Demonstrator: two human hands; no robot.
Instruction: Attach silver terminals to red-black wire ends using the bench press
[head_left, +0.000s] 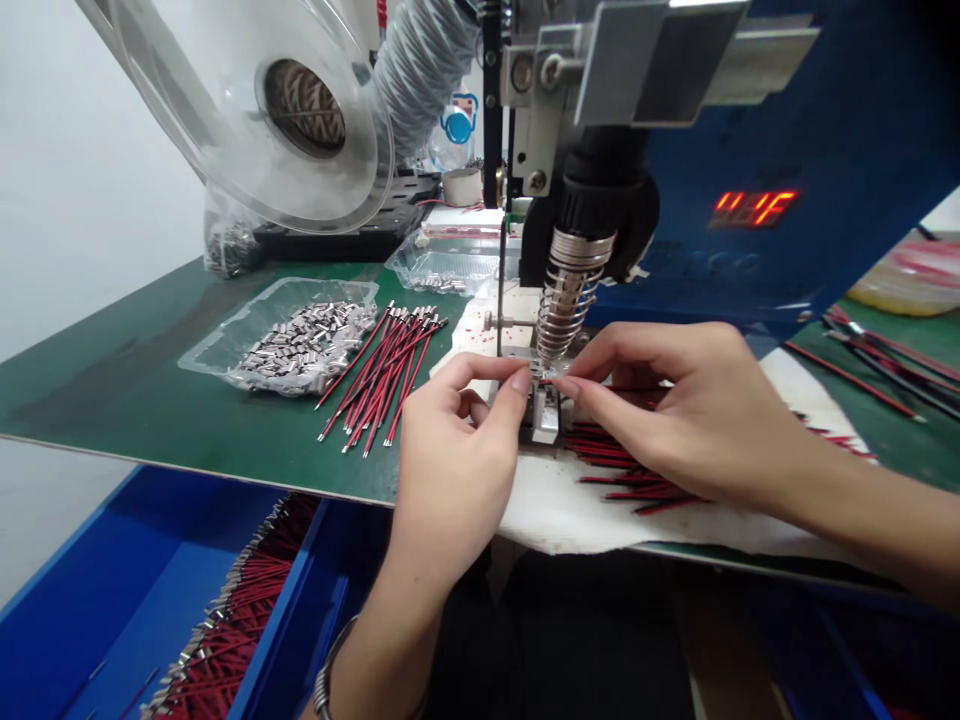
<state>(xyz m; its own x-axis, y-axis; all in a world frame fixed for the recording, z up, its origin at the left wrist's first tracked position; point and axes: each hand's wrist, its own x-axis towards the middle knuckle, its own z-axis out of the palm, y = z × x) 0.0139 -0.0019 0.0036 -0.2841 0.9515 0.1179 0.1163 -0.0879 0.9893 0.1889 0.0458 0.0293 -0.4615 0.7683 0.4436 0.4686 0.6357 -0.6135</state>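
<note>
My left hand (461,450) is closed in a pinch at the left side of a small metal fixture (546,425). What lies between its fingertips is too small to make out. From the other side, my right hand (675,410) pinches a thin red-and-black wire, mostly hidden by the fingers, with its end at the fixture. Directly above the fingertips comes down the spring-wrapped soldering head (574,280) of a blue machine (705,150). Beneath my right hand lie several loose red-and-black wires (600,455) on white paper (547,515).
A clear tray (202,355) of small metal parts stands left, beside a pile of wires with metal ends (382,370). A blue bin (150,560) below holds many more. A clear fume hood (225,150) overhangs the green table (90,370). Black-and-red wires (892,360) lie right.
</note>
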